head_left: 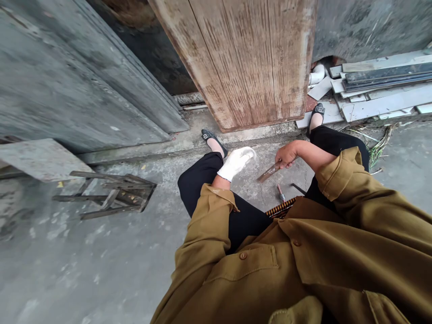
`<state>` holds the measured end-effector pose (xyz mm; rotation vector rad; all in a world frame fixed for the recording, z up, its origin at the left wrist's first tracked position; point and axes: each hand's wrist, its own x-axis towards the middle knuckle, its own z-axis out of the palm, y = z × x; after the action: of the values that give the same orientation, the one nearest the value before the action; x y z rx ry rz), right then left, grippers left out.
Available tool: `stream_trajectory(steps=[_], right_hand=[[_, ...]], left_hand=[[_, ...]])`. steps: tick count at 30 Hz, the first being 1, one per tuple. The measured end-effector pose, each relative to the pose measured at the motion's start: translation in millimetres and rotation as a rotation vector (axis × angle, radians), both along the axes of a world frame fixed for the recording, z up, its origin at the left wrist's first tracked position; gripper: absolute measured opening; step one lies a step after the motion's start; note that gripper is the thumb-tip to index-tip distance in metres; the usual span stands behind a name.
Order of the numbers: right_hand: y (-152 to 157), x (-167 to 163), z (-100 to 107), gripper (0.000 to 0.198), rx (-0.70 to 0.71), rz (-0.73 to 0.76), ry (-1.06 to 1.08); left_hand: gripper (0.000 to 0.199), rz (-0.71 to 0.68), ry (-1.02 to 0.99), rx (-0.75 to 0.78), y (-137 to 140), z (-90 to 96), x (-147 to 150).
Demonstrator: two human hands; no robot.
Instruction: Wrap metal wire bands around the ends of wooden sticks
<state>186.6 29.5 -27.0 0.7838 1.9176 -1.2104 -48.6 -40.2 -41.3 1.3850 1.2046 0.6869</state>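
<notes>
A white glove covers my left hand (236,163), which is raised over the concrete floor near my left shoe. Its fingers are curled together, and whatever they may hold is hidden. My right hand (287,154) is bare and closed around a flat brown wooden stick (269,173), whose free end points left and down towards the floor. Beyond both hands leans a large weathered plank panel (256,67), touched by neither. Below the stick, a small tool with a reddish handle (281,192) lies near a dark rod (298,189).
Under me shows the edge of a black-and-orange woven seat (281,208). On the left lies a wooden stool (113,193) on its side, by a pale board (43,157). White and dark strips (381,96) are piled at right, near a white pipe (317,74).
</notes>
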Motion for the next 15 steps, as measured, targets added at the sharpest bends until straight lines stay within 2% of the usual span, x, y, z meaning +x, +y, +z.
stream_trajectory(steps=[2,4,7,9,10,12,14,15], right_hand=[[-3.3,0.0,2.1,0.026,-0.16,0.023,0.089],[-3.6,2.1,7.5,0.031,-0.246,0.032,0.191],[-1.4,9.6,23.0,0.043,-0.332,0.046,0.307],[0.7,16.9,36.4,0.049,-0.332,0.007,0.414],[2.3,20.9,42.8,0.049,-0.304,-0.045,0.502],[7.5,28.2,52.3,0.047,-0.157,-0.253,0.738],[15.7,33.4,55.0,0.042,0.083,-0.519,0.896],[20.4,34.9,53.5,0.039,0.222,-0.635,0.893]], left_hand=[[0.026,0.035,0.028,0.015,2.0,0.3,-1.1],[0.023,0.048,0.018,0.02,3.9,0.1,-1.5],[0.023,0.052,0.003,0.016,5.6,-1.0,-1.5],[0.024,0.06,-0.014,0.015,5.5,-1.8,-0.1],[0.024,0.052,-0.027,0.009,4.9,-2.2,1.6],[0.024,0.009,-0.058,-0.015,3.0,-2.4,7.1],[0.025,-0.054,-0.079,-0.043,0.2,-2.1,14.6],[0.026,-0.081,-0.085,-0.054,-1.2,-1.7,18.2]])
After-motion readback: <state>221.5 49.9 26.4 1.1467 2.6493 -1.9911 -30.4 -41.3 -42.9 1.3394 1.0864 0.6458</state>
